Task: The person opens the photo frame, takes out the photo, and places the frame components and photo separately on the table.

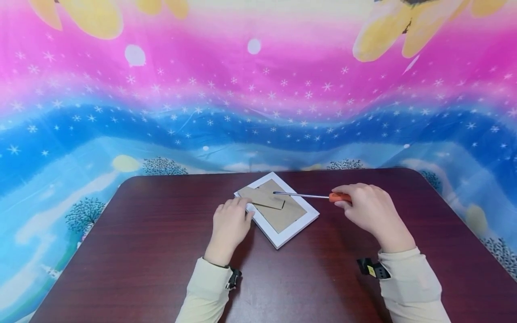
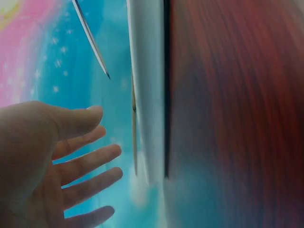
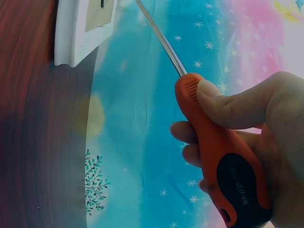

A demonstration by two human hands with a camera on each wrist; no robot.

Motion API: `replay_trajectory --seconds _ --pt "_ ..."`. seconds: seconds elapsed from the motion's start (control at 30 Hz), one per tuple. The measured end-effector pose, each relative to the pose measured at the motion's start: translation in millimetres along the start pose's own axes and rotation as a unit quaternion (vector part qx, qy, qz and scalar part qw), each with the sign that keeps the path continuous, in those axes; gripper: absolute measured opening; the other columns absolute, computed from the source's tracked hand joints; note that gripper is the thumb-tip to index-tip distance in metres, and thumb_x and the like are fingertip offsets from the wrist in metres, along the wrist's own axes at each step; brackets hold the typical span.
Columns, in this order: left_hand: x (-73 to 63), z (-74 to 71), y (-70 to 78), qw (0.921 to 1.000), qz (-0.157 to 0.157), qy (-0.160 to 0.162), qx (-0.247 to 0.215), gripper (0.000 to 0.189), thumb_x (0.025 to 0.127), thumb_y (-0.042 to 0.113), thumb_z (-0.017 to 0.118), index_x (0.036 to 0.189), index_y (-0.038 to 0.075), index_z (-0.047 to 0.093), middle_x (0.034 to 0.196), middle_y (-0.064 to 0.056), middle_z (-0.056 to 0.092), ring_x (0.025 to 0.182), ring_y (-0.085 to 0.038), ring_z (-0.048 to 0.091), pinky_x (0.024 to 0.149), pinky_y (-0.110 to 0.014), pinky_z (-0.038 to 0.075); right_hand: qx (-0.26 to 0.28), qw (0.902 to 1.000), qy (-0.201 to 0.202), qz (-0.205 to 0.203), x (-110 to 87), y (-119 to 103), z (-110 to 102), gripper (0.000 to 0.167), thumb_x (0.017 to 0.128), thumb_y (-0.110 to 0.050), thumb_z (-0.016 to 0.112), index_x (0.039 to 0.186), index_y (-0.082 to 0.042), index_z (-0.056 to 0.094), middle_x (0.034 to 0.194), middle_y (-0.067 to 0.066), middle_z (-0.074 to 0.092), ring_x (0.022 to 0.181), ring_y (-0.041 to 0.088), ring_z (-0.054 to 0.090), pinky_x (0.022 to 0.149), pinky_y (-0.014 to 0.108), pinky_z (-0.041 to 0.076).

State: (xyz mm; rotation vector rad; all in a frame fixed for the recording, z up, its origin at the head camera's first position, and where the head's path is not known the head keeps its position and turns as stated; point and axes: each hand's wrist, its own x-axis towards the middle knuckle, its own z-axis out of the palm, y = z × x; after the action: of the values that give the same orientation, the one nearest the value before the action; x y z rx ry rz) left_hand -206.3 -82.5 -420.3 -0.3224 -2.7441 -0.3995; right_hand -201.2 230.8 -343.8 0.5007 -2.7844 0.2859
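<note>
A white picture frame (image 1: 260, 220) lies back side up on the table, turned at an angle. Its brown backing board (image 1: 282, 219) shows, with a brown stand flap (image 1: 262, 197) slanting across it. My right hand (image 1: 369, 211) grips a screwdriver by its orange and black handle (image 3: 213, 137), thumb along the top. The screwdriver's metal shaft (image 1: 308, 195) points left, its tip over the backing and stand in the head view; the left wrist view shows the tip apart from the frame. Beside the frame's left edge is my left hand (image 1: 231, 220), fingers spread and holding nothing.
The dark red-brown wooden table (image 1: 161, 251) has a rounded far edge. Behind it hangs a pink and blue printed cloth (image 1: 226, 107) with snowflakes and trees. Dark straps (image 1: 234, 279) sit at both wrists over light sleeves.
</note>
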Motion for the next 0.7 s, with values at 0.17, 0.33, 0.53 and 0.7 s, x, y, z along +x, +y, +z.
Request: replay_trajectory --seconds 0.17,0.33,0.53,0.7 --pt "-1.8 1.5 -10.2 0.9978 0.004 -0.066 -0.011 0.048 0.092 0.029 0.072 0.135 0.01 0.06 0.142 -0.012 0.054 0.132 -0.031 0.048 0.104 -0.05 0.041 0.0 1.0 0.001 -0.005 0.3 -0.2 0.7 0.028 0.081 -0.012 0.078 0.11 -0.01 0.076 0.088 0.01 0.073 0.072 0.028 0.062 0.063 0.049 0.05" --pt "-3.9 3.5 -10.3 0.9919 0.011 -0.127 0.0 0.054 0.093 0.032 0.07 0.143 0.017 0.055 0.152 -0.011 0.044 0.139 -0.031 0.04 0.107 -0.052 0.037 -0.004 1.0 0.001 -0.007 0.4 0.0 1.3 0.028 0.081 -0.013 0.078 0.11 -0.011 0.076 0.088 0.01 0.073 0.072 0.029 0.063 0.063 0.05 0.05" --pt "-6.0 6.1 -7.2 0.9887 0.002 -0.149 0.02 0.06 0.091 0.038 0.071 0.146 0.021 0.052 0.153 -0.009 0.042 0.14 -0.03 0.039 0.108 -0.054 0.035 -0.004 1.0 0.0 -0.006 0.6 -0.1 1.5 0.028 0.082 -0.013 0.078 0.11 -0.01 0.076 0.088 0.01 0.073 0.071 0.028 0.062 0.063 0.049 0.05" --pt "-7.5 5.2 -4.6 0.9895 0.003 -0.142 0.027 0.065 0.087 0.045 0.073 0.144 0.021 0.053 0.149 -0.011 0.046 0.137 -0.03 0.041 0.108 -0.054 0.035 -0.003 1.0 -0.004 -0.005 0.7 -0.9 1.3 0.029 0.082 -0.013 0.078 0.11 -0.01 0.076 0.087 0.01 0.073 0.07 0.027 0.062 0.063 0.049 0.05"
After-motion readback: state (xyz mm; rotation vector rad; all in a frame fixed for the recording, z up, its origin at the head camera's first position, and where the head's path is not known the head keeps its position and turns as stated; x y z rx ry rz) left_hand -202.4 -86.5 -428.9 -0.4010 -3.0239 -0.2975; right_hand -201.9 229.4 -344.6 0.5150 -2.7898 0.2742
